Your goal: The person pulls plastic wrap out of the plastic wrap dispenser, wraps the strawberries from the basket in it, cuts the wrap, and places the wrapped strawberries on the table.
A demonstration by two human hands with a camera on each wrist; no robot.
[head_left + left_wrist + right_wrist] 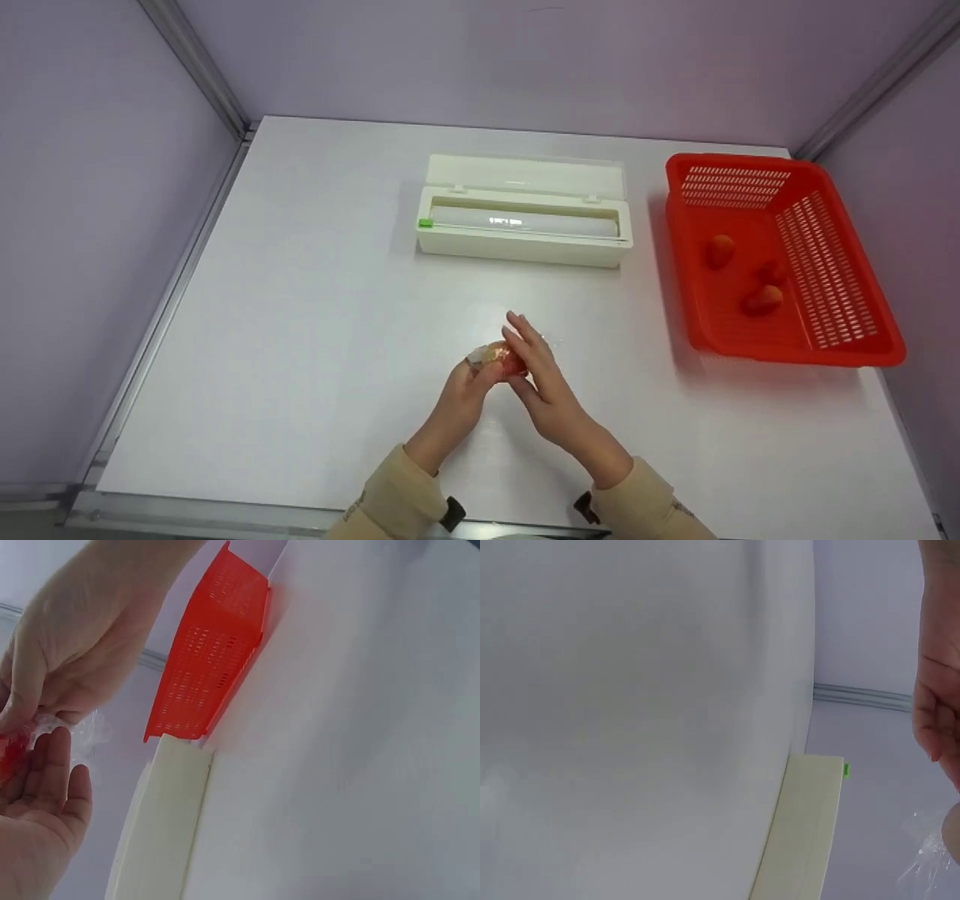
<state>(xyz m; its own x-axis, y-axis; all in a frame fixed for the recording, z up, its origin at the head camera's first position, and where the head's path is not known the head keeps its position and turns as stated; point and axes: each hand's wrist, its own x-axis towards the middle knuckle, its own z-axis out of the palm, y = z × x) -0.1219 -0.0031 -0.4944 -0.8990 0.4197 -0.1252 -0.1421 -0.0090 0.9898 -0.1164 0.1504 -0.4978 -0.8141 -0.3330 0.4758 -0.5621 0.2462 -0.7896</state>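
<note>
Just in front of the cling film box, my left hand [463, 394] holds a red and yellow round fruit [512, 361] wrapped in clear cling film. My right hand [551, 397] lies against the fruit's right side, its fingers stretched over it and its thumb near the underside. In the left wrist view the fruit [10, 754] sits at the left edge, above the left palm, partly hidden by fingers. Crumpled cling film [86, 731] sticks out past the right fingertips. Loose film [930, 851] also shows at the right edge of the right wrist view.
A white cling film box [517, 251] stands open behind the hands, with a film roll [525, 222] inside and a green slider [425, 223] at its left end. On the right, a red plastic basket [694, 300] holds several fruits [763, 300]. Panels enclose the white table [300, 337].
</note>
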